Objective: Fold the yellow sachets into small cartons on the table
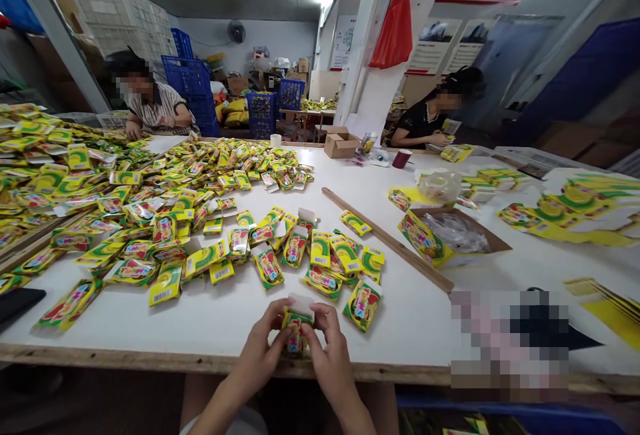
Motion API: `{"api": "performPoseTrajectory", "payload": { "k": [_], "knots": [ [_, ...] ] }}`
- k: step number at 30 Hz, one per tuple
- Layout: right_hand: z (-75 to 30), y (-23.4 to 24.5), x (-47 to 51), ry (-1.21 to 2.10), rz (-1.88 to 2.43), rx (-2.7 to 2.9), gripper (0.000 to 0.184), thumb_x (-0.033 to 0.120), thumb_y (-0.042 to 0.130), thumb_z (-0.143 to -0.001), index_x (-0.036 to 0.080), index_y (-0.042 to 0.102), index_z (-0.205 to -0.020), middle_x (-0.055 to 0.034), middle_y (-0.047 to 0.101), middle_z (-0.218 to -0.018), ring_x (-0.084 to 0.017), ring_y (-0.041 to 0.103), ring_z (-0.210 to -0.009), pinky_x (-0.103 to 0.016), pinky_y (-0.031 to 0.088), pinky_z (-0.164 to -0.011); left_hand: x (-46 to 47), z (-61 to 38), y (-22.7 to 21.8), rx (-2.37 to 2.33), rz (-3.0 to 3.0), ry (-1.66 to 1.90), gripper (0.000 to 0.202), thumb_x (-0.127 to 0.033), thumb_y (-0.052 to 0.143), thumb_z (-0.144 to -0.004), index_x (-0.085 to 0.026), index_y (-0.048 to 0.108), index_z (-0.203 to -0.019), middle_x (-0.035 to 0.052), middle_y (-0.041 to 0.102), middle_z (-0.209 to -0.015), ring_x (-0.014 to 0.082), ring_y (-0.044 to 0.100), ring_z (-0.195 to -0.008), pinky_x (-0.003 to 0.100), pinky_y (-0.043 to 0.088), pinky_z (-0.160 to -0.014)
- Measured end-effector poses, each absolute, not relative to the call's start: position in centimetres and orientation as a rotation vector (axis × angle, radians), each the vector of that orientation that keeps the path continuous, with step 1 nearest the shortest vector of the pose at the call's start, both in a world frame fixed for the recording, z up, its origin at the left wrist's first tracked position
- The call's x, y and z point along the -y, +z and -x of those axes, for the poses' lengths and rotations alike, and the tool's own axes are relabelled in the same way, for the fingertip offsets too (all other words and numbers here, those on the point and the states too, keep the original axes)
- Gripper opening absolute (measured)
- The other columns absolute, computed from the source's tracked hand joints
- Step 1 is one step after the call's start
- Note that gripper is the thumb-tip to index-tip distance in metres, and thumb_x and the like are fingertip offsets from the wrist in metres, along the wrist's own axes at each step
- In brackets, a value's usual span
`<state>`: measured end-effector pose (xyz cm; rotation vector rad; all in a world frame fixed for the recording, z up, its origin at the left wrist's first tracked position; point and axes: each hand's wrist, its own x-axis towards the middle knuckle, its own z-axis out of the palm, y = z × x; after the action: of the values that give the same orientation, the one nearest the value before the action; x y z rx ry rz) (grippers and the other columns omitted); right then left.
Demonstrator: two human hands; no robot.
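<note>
Small yellow-and-green carton (295, 336) held at the near edge of the white desk (200, 332), its pale end flap raised. The grip of both hands pinches it: left hand (263, 348) and right hand (327, 348) clasp opposite sides, thumbs on the printed front. Beyond lie loose cartons (267, 268), thickening leftward into a large heap (190, 168). A wooden strip (390, 242) runs obliquely between the loose cartons and an open printed box (425, 242) holding clear plastic (457, 232). Two co-workers (163, 108) appear across the desk.
</note>
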<state>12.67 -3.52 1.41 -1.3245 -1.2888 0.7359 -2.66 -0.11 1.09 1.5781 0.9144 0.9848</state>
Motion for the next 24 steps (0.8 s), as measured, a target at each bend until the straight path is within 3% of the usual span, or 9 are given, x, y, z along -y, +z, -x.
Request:
{"api": "performPoseTrajectory", "payload": {
  "k": [4, 6, 8, 11, 13, 17, 24],
  "knots": [
    [-12.6, 2.1, 2.7, 0.751, 1.296, 1.428, 0.015, 0.028, 0.053, -0.092, 0.021, 0.067, -0.095, -0.0055, 0.069, -0.093, -0.021, 0.066, -0.086, -0.028, 0.054, -0.075, -1.1, 3.2, 1.6, -0.916, -1.640, 0.961, 0.016, -0.028, 0.054, -0.091, -0.020, 0.066, -0.098, 0.0070, 0.069, -0.096, 0.0223, 0.064, -0.091, 0.034, 0.051, -0.083],
    [-12.3, 2.2, 2.1, 0.682, 1.264, 1.442, 0.017, 0.027, 0.054, -0.091, 0.021, 0.069, -0.088, -0.0056, 0.069, -0.091, -0.022, 0.065, -0.089, -0.029, 0.053, -0.079, -1.4, 3.3, 1.6, -0.929, -1.664, 1.015, 0.016, -0.028, 0.055, -0.091, -0.019, 0.068, -0.092, 0.0074, 0.070, -0.094, 0.0239, 0.063, -0.095, 0.036, 0.050, -0.087],
    [-12.0, 1.8, 1.7, 0.627, 1.256, 1.378, 0.015, 0.027, 0.055, -0.091, 0.021, 0.068, -0.090, -0.0058, 0.068, -0.091, -0.021, 0.065, -0.089, -0.030, 0.053, -0.080, -1.4, 3.2, 1.4, -0.931, -1.640, 1.089, 0.015, -0.027, 0.056, -0.089, -0.020, 0.068, -0.095, 0.0083, 0.069, -0.100, 0.0249, 0.063, -0.101, 0.038, 0.049, -0.092],
    [-11.8, 0.9, 1.5, 0.595, 1.270, 1.242, 0.019, 0.026, 0.056, -0.090, 0.021, 0.063, -0.107, -0.0064, 0.069, -0.097, -0.020, 0.066, -0.088, -0.029, 0.054, -0.078, -1.3, 2.8, 0.9, -0.921, -1.504, 1.167, 0.026, -0.027, 0.056, -0.089, -0.022, 0.059, -0.115, 0.0089, 0.067, -0.109, 0.0232, 0.065, -0.100, 0.037, 0.052, -0.089],
    [-11.9, 0.6, 1.6, 0.600, 1.270, 1.261, 0.018, 0.025, 0.054, -0.091, 0.021, 0.064, -0.106, -0.0063, 0.069, -0.098, -0.020, 0.066, -0.091, -0.030, 0.053, -0.080, -1.2, 2.7, 0.7, -0.923, -1.482, 1.168, 0.030, -0.027, 0.055, -0.090, -0.023, 0.056, -0.120, 0.0090, 0.066, -0.111, 0.0228, 0.065, -0.101, 0.037, 0.052, -0.089],
    [-12.3, 0.9, 1.9, 0.606, 1.249, 1.394, 0.014, 0.023, 0.055, -0.090, 0.022, 0.067, -0.096, -0.0059, 0.069, -0.098, -0.021, 0.065, -0.096, -0.031, 0.052, -0.085, -1.2, 2.8, 1.1, -0.915, -1.633, 1.115, 0.019, -0.028, 0.053, -0.091, -0.021, 0.067, -0.103, 0.0092, 0.069, -0.110, 0.0241, 0.063, -0.107, 0.039, 0.048, -0.096],
    [-12.1, 1.6, 2.4, 0.545, 1.267, 1.415, 0.011, 0.026, 0.059, -0.088, 0.023, 0.068, -0.094, -0.0064, 0.070, -0.098, -0.022, 0.065, -0.094, -0.032, 0.053, -0.082, -0.5, 2.7, 2.3, -1.008, -1.601, 1.130, 0.021, -0.033, 0.056, -0.089, -0.020, 0.069, -0.098, 0.0092, 0.072, -0.102, 0.0248, 0.064, -0.100, 0.038, 0.050, -0.092]
  ]
}}
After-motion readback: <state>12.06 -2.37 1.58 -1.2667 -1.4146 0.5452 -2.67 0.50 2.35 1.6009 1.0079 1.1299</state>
